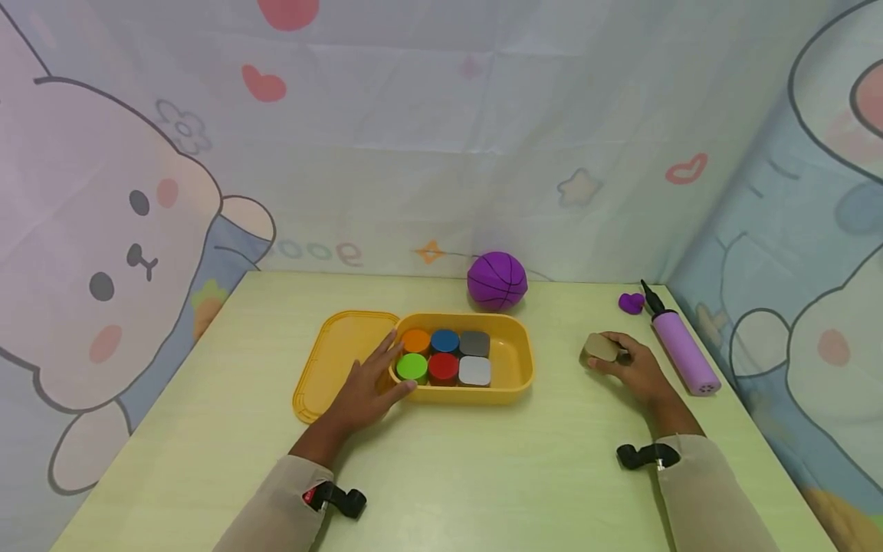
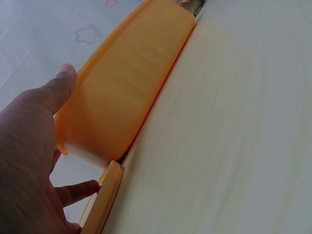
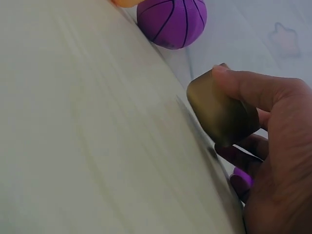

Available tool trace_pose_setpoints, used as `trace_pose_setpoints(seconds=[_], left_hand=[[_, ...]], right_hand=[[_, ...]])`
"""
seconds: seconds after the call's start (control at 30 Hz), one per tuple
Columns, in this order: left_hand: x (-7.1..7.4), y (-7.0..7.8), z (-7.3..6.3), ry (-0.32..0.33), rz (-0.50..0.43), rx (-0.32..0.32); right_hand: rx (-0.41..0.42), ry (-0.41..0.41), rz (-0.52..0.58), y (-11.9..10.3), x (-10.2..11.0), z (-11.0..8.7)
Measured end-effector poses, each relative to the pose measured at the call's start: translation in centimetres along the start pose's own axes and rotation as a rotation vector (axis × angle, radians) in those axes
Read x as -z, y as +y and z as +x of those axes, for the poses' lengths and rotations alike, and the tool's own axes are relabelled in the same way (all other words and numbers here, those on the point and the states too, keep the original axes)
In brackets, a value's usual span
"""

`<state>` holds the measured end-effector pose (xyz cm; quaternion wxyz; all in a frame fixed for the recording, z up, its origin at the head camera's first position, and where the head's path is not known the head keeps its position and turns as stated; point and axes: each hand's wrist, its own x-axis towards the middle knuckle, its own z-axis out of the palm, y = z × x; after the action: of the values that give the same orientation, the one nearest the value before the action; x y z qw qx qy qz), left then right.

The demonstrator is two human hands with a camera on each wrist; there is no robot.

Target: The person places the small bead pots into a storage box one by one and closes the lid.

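A yellow plastic box (image 1: 512,360) holds several small round and square containers, among them an orange one (image 1: 416,341), a blue one (image 1: 444,340) and a white one (image 1: 474,371). My left hand (image 1: 366,395) rests at the box's left end, fingers spread, its thumb by the near rim in the left wrist view. Beneath that hand lies a flat yellow lid (image 1: 338,353). Out on the right, my right hand (image 1: 635,372) grips a small olive-gold container (image 3: 212,105) with rounded corners between thumb and fingers, tilted in the right wrist view. Its far side is hidden by the fingers.
Behind the box sits a purple basketball (image 1: 497,281). A lilac hand pump (image 1: 684,353) with a black nozzle lies along the table's right side, beside a small purple piece (image 1: 631,303). Printed cloth (image 1: 414,153) hangs behind the table.
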<state>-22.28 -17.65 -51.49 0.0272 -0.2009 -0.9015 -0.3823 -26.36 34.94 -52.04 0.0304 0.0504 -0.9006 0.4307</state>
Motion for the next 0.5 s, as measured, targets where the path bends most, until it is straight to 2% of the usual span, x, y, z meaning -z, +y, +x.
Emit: trace_pose_setpoints(seconds=[0.07, 0.3, 0.5], left_hand=[[0.0, 0.1, 0.0, -0.001, -0.002, 0.0], [0.1, 0.4, 0.0, -0.005, 0.001, 0.001], [0.3, 0.5, -0.1, -0.009, -0.004, 0.007]], right_hand=[[-0.001, 0.022, 0.01, -0.1, 0.0, -0.1], [0.087, 0.138, 0.05, -0.5, -0.8, 0.1], [0.084, 0.218, 0.08, -1.5, -1.7, 0.2]])
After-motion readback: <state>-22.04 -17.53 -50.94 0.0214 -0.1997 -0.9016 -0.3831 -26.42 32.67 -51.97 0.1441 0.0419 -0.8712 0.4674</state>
